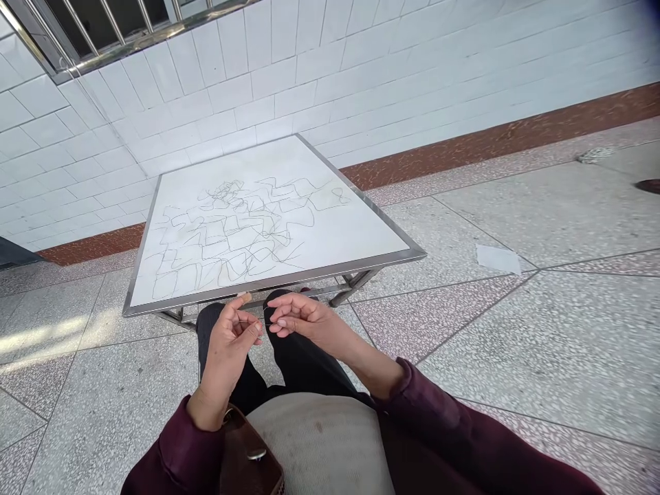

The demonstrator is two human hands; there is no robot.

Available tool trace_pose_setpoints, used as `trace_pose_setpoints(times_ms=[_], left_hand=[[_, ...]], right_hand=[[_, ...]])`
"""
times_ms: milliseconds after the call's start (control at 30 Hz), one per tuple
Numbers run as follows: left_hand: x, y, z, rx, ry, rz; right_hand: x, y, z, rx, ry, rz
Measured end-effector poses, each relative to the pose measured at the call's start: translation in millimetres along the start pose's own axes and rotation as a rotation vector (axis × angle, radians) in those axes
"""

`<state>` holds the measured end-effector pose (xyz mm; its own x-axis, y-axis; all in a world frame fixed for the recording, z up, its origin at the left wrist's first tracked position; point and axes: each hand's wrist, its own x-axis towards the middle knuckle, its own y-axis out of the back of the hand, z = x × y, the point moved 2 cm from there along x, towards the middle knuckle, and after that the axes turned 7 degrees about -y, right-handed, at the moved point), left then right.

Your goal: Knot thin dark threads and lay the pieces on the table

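My left hand (233, 333) and my right hand (298, 317) meet over my lap, just in front of the table's near edge. Both have fingers curled in a pinch. A thin dark thread (261, 322) runs between their fingertips; whether a needle is there I cannot make out. A long dark thread (242, 230) lies in many zigzag loops across the white tabletop. My sleeves are dark maroon and my legs are in black trousers.
The low metal-framed table (268, 280) stands against a white tiled wall (309, 69) with a barred window at upper left. Speckled terrazzo floor surrounds it. A white scrap of paper (498, 259) lies on the floor to the right. A brown bag (247, 454) rests at my waist.
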<state>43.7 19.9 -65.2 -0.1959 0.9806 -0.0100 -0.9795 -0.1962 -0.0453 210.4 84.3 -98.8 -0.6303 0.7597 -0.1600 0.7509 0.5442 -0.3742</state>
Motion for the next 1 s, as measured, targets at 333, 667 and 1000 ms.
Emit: trace_pose_setpoints(times_ms=[333,667,1000], left_hand=[[-3,-2.4,-7,-0.012,-0.063,0.045],[-2,-4.4,-7,-0.007,-0.083,0.092],[-3,-6.0,-6,-0.122,-0.013,0.114]], right_hand=[[-1,-10,3,0.172,-0.035,0.046],[-2,-14,3,0.055,0.078,0.118],[-4,-14,2,-0.188,0.178,0.206]])
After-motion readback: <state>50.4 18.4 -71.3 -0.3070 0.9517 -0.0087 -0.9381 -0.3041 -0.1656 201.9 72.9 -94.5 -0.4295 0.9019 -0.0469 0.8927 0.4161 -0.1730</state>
